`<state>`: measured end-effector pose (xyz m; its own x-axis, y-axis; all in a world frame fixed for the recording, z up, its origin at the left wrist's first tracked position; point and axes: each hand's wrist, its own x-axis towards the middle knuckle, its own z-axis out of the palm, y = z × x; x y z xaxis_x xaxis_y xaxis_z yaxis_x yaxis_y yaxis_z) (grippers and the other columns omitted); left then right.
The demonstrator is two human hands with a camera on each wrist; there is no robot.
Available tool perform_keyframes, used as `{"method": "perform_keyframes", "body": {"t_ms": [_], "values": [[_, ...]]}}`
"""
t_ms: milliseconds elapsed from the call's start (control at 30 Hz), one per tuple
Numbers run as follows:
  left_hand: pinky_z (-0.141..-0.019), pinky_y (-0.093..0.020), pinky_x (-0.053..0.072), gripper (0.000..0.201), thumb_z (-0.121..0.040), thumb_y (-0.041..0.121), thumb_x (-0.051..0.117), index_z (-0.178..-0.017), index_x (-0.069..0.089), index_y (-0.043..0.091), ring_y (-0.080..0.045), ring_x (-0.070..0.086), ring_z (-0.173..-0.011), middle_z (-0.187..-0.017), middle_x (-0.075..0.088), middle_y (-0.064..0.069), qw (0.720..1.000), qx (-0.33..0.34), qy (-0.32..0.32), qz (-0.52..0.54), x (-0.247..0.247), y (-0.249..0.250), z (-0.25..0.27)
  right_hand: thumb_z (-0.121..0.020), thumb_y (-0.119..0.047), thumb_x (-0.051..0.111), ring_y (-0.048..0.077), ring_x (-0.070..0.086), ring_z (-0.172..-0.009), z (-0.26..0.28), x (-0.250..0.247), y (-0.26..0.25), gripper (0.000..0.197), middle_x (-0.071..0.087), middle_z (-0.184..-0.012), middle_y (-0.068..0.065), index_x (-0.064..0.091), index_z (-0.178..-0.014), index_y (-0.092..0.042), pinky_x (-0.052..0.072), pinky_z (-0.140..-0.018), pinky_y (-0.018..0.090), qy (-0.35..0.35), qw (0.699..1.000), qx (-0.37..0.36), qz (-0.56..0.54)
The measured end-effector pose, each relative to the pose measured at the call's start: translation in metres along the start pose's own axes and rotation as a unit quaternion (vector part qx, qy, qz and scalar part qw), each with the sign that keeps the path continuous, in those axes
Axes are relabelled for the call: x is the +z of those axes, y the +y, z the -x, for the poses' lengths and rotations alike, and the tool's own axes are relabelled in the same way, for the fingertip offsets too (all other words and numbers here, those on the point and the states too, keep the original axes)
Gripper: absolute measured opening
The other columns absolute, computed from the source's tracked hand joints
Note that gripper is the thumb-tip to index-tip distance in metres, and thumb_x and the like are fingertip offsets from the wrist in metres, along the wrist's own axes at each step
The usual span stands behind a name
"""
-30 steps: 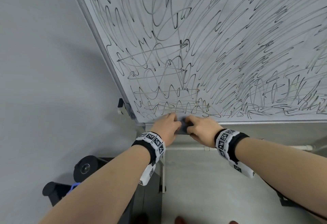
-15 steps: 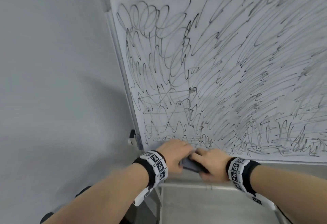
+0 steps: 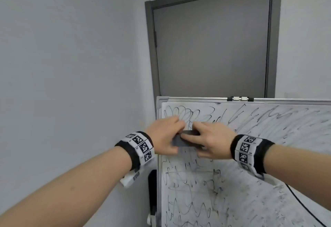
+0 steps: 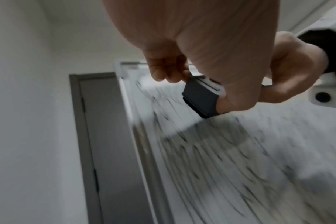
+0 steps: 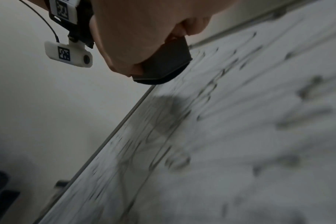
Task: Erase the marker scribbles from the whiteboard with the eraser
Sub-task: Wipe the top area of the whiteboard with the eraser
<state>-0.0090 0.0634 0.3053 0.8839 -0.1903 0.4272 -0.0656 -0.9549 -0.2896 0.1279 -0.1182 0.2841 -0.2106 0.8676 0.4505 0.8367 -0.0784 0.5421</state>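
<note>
A dark grey eraser (image 3: 185, 141) is held in front of the whiteboard (image 3: 250, 182) near its upper left corner. My left hand (image 3: 165, 135) grips its left end and my right hand (image 3: 211, 141) grips its right end, fingers curled over the top. The board is covered in black marker scribbles (image 3: 193, 205), smeared on the right. In the left wrist view the eraser (image 4: 200, 98) shows a white strip on its back, just off the blurred board. From the right wrist the eraser (image 5: 166, 63) hovers close to the whiteboard (image 5: 240, 136), its felt side facing it.
A grey door (image 3: 211, 47) stands behind the board, with plain wall (image 3: 71, 65) to the left. A metal clip (image 3: 240, 98) sits on the board's top frame. A black cable (image 3: 304, 207) hangs below my right wrist.
Both hands have lifted the eraser from the board's bottom edge up to its top left area. My head has tilted up, so the door now shows.
</note>
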Motion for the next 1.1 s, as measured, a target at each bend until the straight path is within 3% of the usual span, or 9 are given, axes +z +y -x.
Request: {"method": "perform_keyframes", "body": {"t_ms": [100, 233, 333, 433, 567, 733, 900, 1033, 1100], "values": [[-0.085, -0.034, 0.047, 0.063, -0.057, 0.043, 0.068, -0.11, 0.047, 0.016, -0.02, 0.045, -0.099, -0.111, 0.045, -0.001, 0.992, -0.057, 0.115, -0.015, -0.029, -0.029, -0.008, -0.078, -0.041, 0.064, 0.024, 0.046, -0.077, -0.033, -0.016, 0.018, 0.057, 0.045, -0.092, 0.006, 0.056, -0.131, -0.023, 0.039, -0.053, 0.032, 0.091, 0.993, 0.061, 0.034], [-0.115, -0.029, 0.025, 0.08, -0.06, 0.024, 0.055, -0.137, 0.04, 0.005, -0.025, 0.033, -0.133, -0.143, 0.037, -0.011, 0.939, -0.205, 0.235, 0.143, -0.054, -0.06, -0.022, -0.077, -0.042, 0.058, 0.028, 0.043, -0.085, -0.064, -0.03, 0.027, 0.053, 0.049, -0.094, 0.006, 0.058, -0.128, -0.026, 0.036, -0.069, 0.038, 0.12, 0.983, 0.119, 0.067], [-0.117, -0.032, 0.026, 0.081, -0.07, 0.011, 0.057, -0.148, 0.033, 0.009, -0.025, 0.033, -0.14, -0.15, 0.038, -0.011, 0.933, -0.225, 0.118, 0.256, -0.051, -0.064, -0.032, -0.076, -0.038, 0.056, 0.028, 0.046, -0.088, -0.074, -0.022, 0.022, 0.052, 0.05, -0.097, 0.005, 0.057, -0.127, -0.026, 0.037, -0.073, 0.04, 0.116, 0.986, 0.105, 0.064], [-0.112, -0.028, 0.031, 0.079, -0.066, 0.021, 0.051, -0.143, 0.04, 0.009, -0.024, 0.041, -0.134, -0.142, 0.047, -0.009, 0.949, -0.192, 0.054, 0.242, -0.031, -0.06, -0.035, -0.077, -0.036, 0.06, 0.027, 0.046, -0.087, -0.069, 0.003, 0.011, 0.053, 0.05, -0.097, 0.006, 0.055, -0.129, -0.026, 0.037, -0.072, 0.039, 0.088, 0.992, 0.052, 0.072], [-0.111, -0.029, 0.03, 0.069, -0.076, 0.035, 0.044, -0.14, 0.047, 0.008, -0.02, 0.04, -0.132, -0.14, 0.05, -0.007, 0.953, -0.19, 0.091, 0.218, -0.017, -0.058, -0.042, -0.081, -0.029, 0.061, 0.027, 0.045, -0.085, -0.053, 0.028, -0.006, 0.047, 0.052, -0.096, 0.008, 0.056, -0.128, -0.024, 0.039, -0.07, 0.04, 0.037, 0.993, -0.041, 0.108], [-0.1, -0.025, 0.032, 0.076, -0.085, 0.058, 0.018, -0.117, 0.065, 0.007, -0.021, 0.051, -0.114, -0.119, 0.063, -0.006, 0.949, -0.16, 0.16, 0.217, -0.013, -0.059, -0.045, -0.084, -0.029, 0.054, 0.028, 0.043, -0.084, -0.066, 0.011, 0.016, 0.047, 0.05, -0.095, 0.01, 0.055, -0.131, -0.023, 0.032, -0.069, 0.04, 0.129, 0.979, 0.132, 0.083], [-0.098, -0.043, 0.04, 0.086, -0.087, 0.066, 0.014, -0.1, 0.066, -0.002, -0.027, 0.056, -0.102, -0.102, 0.068, -0.011, 0.913, -0.204, 0.204, 0.288, -0.009, -0.06, -0.048, -0.082, -0.027, 0.06, 0.026, 0.042, -0.084, -0.057, 0.033, -0.011, 0.044, 0.049, -0.095, 0.008, 0.057, -0.126, -0.024, 0.033, -0.071, 0.04, 0.02, 0.994, -0.043, 0.102], [-0.1, -0.037, 0.039, 0.084, -0.085, 0.066, 0.015, -0.103, 0.07, 0.004, -0.025, 0.056, -0.106, -0.107, 0.069, -0.008, 0.906, -0.207, 0.225, 0.292, -0.011, -0.055, -0.048, -0.078, -0.027, 0.066, 0.027, 0.042, -0.084, -0.074, 0.014, 0.011, 0.049, 0.049, -0.093, 0.009, 0.059, -0.126, -0.023, 0.03, -0.069, 0.039, 0.134, 0.98, 0.124, 0.083], [-0.099, -0.039, 0.04, 0.084, -0.086, 0.065, 0.015, -0.101, 0.069, 0.003, -0.026, 0.056, -0.103, -0.104, 0.069, -0.01, 0.903, -0.212, 0.234, 0.29, -0.011, -0.053, -0.048, -0.078, -0.027, 0.066, 0.027, 0.042, -0.085, -0.074, 0.013, 0.011, 0.049, 0.048, -0.095, 0.009, 0.058, -0.126, -0.024, 0.03, -0.069, 0.039, 0.134, 0.981, 0.111, 0.082]]}}
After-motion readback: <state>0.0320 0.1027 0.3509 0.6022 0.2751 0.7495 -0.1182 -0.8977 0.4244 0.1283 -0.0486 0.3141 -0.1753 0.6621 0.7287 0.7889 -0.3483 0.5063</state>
